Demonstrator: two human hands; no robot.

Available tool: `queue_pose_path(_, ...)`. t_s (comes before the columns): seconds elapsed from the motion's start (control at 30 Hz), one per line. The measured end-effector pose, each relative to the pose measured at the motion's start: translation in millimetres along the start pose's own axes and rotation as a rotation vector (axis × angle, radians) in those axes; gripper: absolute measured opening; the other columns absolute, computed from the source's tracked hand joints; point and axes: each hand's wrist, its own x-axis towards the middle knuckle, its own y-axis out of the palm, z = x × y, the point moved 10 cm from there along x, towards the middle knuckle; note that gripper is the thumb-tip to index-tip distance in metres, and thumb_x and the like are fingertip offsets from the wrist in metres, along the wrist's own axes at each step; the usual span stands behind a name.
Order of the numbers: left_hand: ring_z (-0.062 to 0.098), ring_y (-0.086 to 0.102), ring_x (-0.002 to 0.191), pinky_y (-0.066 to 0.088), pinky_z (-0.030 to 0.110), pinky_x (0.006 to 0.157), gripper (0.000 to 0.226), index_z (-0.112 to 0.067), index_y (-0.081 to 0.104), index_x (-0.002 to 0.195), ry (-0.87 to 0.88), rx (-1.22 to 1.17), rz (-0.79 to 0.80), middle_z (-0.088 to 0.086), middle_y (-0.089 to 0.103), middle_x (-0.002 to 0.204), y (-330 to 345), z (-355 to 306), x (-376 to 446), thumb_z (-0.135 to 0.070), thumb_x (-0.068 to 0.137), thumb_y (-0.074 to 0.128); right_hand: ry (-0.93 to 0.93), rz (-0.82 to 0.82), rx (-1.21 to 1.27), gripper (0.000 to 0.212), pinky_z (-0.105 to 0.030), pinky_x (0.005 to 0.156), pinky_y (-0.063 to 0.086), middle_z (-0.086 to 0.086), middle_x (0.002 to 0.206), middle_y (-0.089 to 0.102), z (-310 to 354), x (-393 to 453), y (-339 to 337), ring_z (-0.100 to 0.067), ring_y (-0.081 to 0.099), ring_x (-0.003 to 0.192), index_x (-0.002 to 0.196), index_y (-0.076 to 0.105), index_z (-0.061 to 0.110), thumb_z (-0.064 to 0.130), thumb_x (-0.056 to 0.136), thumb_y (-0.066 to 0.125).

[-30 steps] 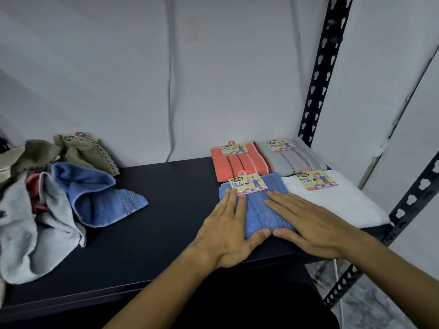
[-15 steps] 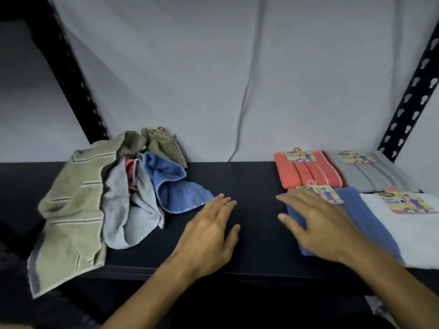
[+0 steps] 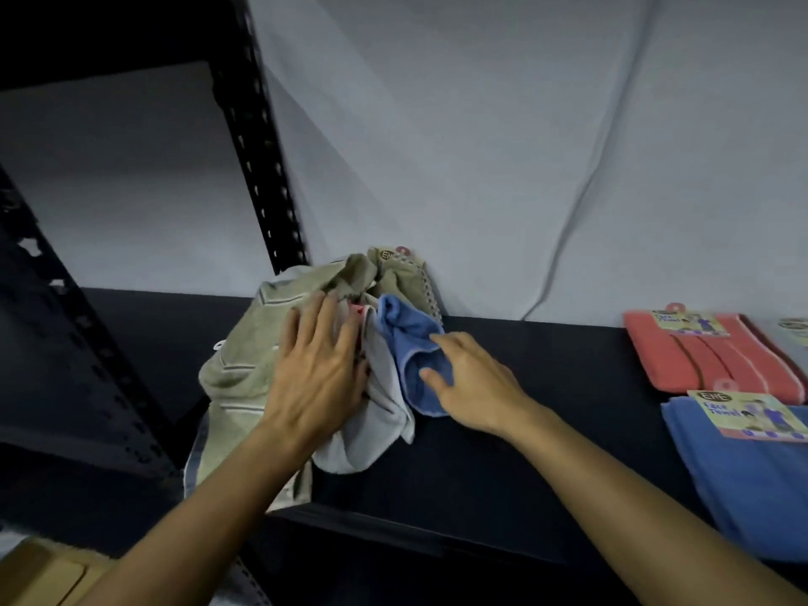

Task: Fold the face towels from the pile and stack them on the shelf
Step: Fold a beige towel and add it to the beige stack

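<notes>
Both hands have shifted to the pile point(image 3: 280, 365) at nine o'clock: left hand point(image 3: 319, 378) presses flat, right hand point(image 3: 472, 387) reaches open-fingered onto the blue towel point(image 3: 406, 330); gripping it comes next.

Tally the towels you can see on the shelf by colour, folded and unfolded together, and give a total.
Blue: 2, one crumpled blue towel and one folded blue towel
Olive: 2, the striped olive towel and the rear olive towel
Grey: 1, the grey towel
Coral: 1, the folded coral towel
Total: 6
</notes>
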Motion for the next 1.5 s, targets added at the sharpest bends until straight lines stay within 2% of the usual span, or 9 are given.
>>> queue_pose_path(0.13,0.036,0.022,0.146,0.021,0.058,0.117,0.062,-0.012,0.037,0.142,-0.135,-0.142,-0.060,0.020,0.028,0.156,-6.9,29.1,13.1,-0.055,0.096,0.040,-0.048,-0.023,-0.013,0.062,-0.045,0.102,0.041,0.007,0.159,0.004,25.0,32.2,6.4,-0.023,0.017,0.143,0.154,0.009,0.028,0.049,0.101,0.033)
queue_pose_path(0.2,0.035,0.027,0.144,0.026,0.054,0.116,0.067,-0.011,0.034,0.144,-0.242,-0.257,-0.064,0.019,0.032,0.153,-7.8,48.9,26.2,-0.058,0.096,0.036,-0.101,-0.015,-0.013,0.064,-0.047,0.101,0.042,0.008,0.160,0.003,36.9,42.2,15.3,-0.023,0.013,0.145,0.154,0.002,0.033,0.051,0.100,0.032)
queue_pose_path(0.3,0.038,0.046,0.128,0.035,0.052,0.106,0.070,-0.011,0.035,0.145,-0.381,-0.252,0.102,0.017,0.050,0.139,9.5,74.7,54.8,-0.059,0.094,0.045,-0.143,0.011,-0.004,0.064,-0.047,0.096,0.046,0.007,0.160,0.008,45.7,50.7,33.8,-0.025,0.014,0.144,0.154,0.001,0.036,0.045,0.100,0.035)
queue_pose_path(0.47,0.029,0.054,0.088,0.039,0.049,0.094,0.045,-0.016,0.064,0.099,-0.464,-0.143,0.336,0.009,0.066,0.100,29.5,89.6,91.4,-0.058,0.088,0.055,-0.142,0.012,-0.001,0.061,-0.045,0.097,0.046,0.009,0.161,0.005,44.6,51.2,41.9,-0.025,0.014,0.144,0.153,0.003,0.035,0.040,0.102,0.035)
queue_pose_path(0.6,0.031,0.055,0.087,0.039,0.049,0.095,0.034,-0.013,0.062,0.094,-0.539,-0.191,0.366,0.010,0.063,0.098,36.2,95.0,98.8,-0.046,0.092,0.054,-0.140,0.065,0.011,0.062,-0.046,0.097,0.046,0.012,0.161,0.002,43.0,47.4,37.0,-0.025,0.014,0.145,0.153,0.001,0.038,0.042,0.102,0.036)
queue_pose_path(0.93,0.043,0.060,0.086,0.035,0.044,0.072,0.027,-0.003,0.049,0.106,-0.264,0.001,-0.031,0.023,0.061,0.105,-36.9,73.1,107.3,-0.027,0.095,0.053,-0.128,0.075,0.084,0.070,-0.048,0.103,0.042,0.002,0.156,0.027,40.1,45.5,22.3,-0.027,0.026,0.141,0.154,0.007,0.032,0.035,0.097,0.047)
queue_pose_path(1.17,0.047,0.057,0.075,0.032,0.045,0.058,0.026,-0.002,0.044,0.107,-0.211,0.010,-0.180,0.027,0.057,0.100,-77.6,65.9,104.4,-0.027,0.100,0.044,-0.089,0.098,0.101,0.068,-0.047,0.105,0.040,-0.002,0.156,0.028,44.3,38.7,15.9,-0.030,0.030,0.139,0.154,0.012,0.028,0.034,0.097,0.049)
queue_pose_path(1.33,0.047,0.055,0.070,0.031,0.045,0.056,0.026,-0.002,0.044,0.114,-0.134,0.007,-0.261,0.028,0.055,0.104,-103.7,59.0,109.7,-0.025,0.103,0.042,-0.071,0.117,0.091,0.068,-0.045,0.092,0.050,-0.007,0.146,0.041,44.8,36.2,16.4,-0.033,0.046,0.124,0.153,0.012,0.029,0.031,0.096,0.049)
queue_pose_path(1.5,0.039,0.056,0.062,0.040,0.041,0.055,0.028,-0.010,0.047,0.099,-0.010,0.044,-0.224,0.017,0.059,0.088,-92.3,52.4,108.5,-0.036,0.103,0.039,-0.052,0.108,0.103,0.070,-0.046,0.089,0.051,-0.006,0.143,0.045,40.3,33.9,17.7,-0.033,0.051,0.119,0.154,0.008,0.031,0.032,0.097,0.049)
